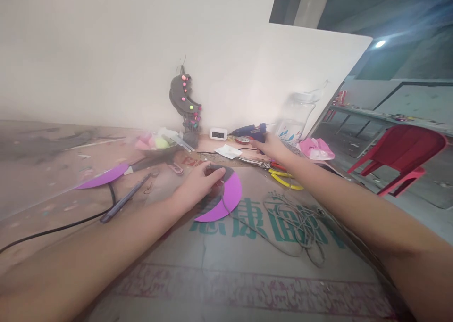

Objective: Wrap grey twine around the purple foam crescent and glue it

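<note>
My left hand point(203, 178) pinches the upper end of a purple crescent cutout point(231, 197), whose tip is wrapped in grey yarn. From it a strand of grey yarn point(300, 227) trails right into a loose tangle on the printed sheet. Farther back, my right hand point(269, 146) is closed around the handle of a blue hot glue gun point(249, 131), its nozzle pointing left. Just below the gun lie a white paper piece point(228, 151) and a round tape-like item point(244, 140). Yellow-handled pliers point(286, 179) rest beneath my right forearm.
A grey yarn-covered crescent with coloured pompoms point(184, 95) leans on the wall. Around it are a small digital clock point(218, 134), a bowl of pompoms point(155, 143) and a clear jug point(295, 117). At left lie another purple cutout point(104, 177) and a pen point(125, 198). A red chair point(406, 152) stands right.
</note>
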`<state>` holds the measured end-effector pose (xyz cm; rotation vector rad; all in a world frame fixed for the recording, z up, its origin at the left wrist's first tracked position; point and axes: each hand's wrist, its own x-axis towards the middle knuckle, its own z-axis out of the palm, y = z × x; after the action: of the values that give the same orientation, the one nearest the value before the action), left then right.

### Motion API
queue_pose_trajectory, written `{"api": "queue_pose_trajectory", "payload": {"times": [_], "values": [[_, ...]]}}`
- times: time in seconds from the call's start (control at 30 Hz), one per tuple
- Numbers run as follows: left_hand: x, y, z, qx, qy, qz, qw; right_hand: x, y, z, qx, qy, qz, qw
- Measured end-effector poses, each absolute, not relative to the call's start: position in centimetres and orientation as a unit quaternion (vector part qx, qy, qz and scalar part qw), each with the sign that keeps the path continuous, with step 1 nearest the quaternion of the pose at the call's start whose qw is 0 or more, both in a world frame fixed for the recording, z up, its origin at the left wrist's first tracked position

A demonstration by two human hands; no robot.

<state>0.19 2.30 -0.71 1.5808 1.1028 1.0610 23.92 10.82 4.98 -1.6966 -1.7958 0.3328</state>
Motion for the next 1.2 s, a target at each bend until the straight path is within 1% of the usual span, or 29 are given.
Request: {"api": "queue_pose_trajectory", "payload": {"times": [0.1,0.27,0.37,0.47,0.57,0.67,0.73,0.87,1.03,1.2], "values": [[0.1,2.3,-0.7,0.646,0.460,0.417,0.444,24.3,8.2,5.5,-0.642,-0.675,0.133,0.340],[0.3,2.3,-0.5,0.640,0.457,0.422,0.451,24.7,3.2,5.2,-0.502,-0.733,0.200,0.413],[0.4,2.3,-0.4,0.630,0.454,0.437,0.454,24.4,1.0,4.4,-0.457,-0.740,0.251,0.426],[0.5,2.5,-0.7,0.625,0.452,0.438,0.463,24.2,-0.1,3.2,-0.481,-0.725,0.255,0.422],[0.3,2.7,-1.1,0.624,0.449,0.440,0.464,24.5,-0.2,2.1,-0.510,-0.740,0.203,0.390],[0.0,2.8,-1.2,0.628,0.463,0.462,0.421,24.9,-0.1,1.4,-0.521,-0.760,0.165,0.352],[-0.1,2.8,-1.1,0.628,0.476,0.476,0.390,24.9,-0.3,1.3,-0.509,-0.766,0.175,0.352],[-0.2,2.7,-0.8,0.624,0.485,0.483,0.377,24.2,-1.1,1.4,-0.466,-0.771,0.242,0.360],[-0.1,2.4,-0.6,0.634,0.499,0.464,0.366,23.4,-1.5,1.3,-0.494,-0.765,0.250,0.329],[0.0,2.1,-0.4,0.644,0.502,0.450,0.363,23.1,-1.4,1.0,-0.508,-0.741,0.278,0.340]]}}
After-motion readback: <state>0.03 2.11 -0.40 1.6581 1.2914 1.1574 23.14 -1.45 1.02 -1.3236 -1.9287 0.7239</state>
